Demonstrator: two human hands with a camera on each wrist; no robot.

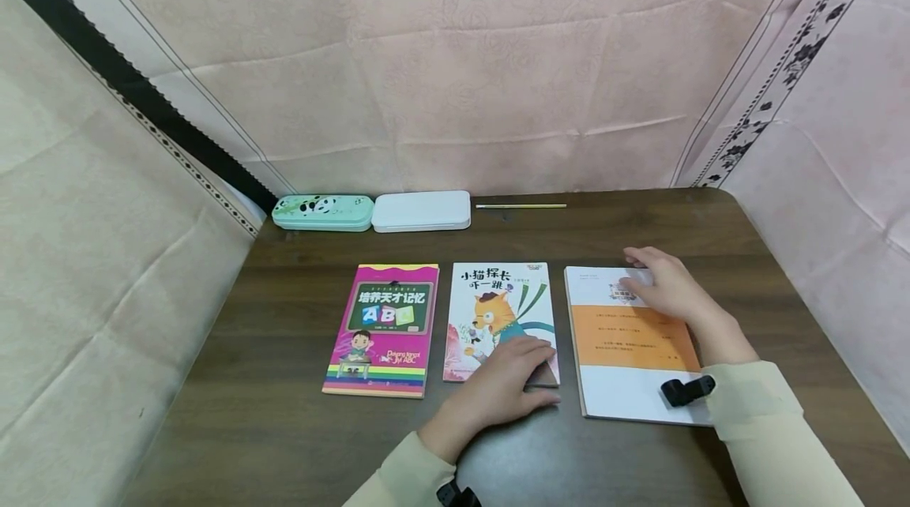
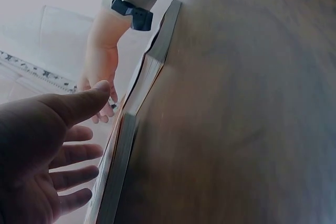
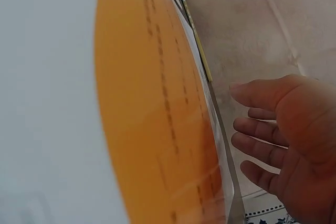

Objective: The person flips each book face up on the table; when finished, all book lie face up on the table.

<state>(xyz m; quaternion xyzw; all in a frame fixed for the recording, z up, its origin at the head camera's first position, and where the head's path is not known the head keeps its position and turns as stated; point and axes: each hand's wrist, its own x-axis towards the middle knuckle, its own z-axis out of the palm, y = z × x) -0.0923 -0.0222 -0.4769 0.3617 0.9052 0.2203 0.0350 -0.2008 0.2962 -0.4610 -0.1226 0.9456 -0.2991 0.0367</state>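
Observation:
Three books lie side by side on the wooden table. My left hand [image 1: 506,381] is over the lower part of the middle book, a white one with a cartoon cat [image 1: 490,313], its fingers extended. In the left wrist view the left hand [image 2: 52,156] shows spread, loosely bent fingers with nothing between them. My right hand [image 1: 664,283] is over the top of the white-and-orange book [image 1: 629,337], fingers reaching toward its upper edge. The right wrist view shows the right hand [image 3: 294,140] with relaxed fingers and nothing in its grasp. To the left lies the pink book [image 1: 384,333].
Along the table's back edge are a mint panda pencil case [image 1: 323,213], a white case [image 1: 422,212] and a thin yellowish pencil-like stick [image 1: 521,206]. Patterned cloth [image 1: 455,80] hangs behind the table [image 1: 284,444] and on both sides.

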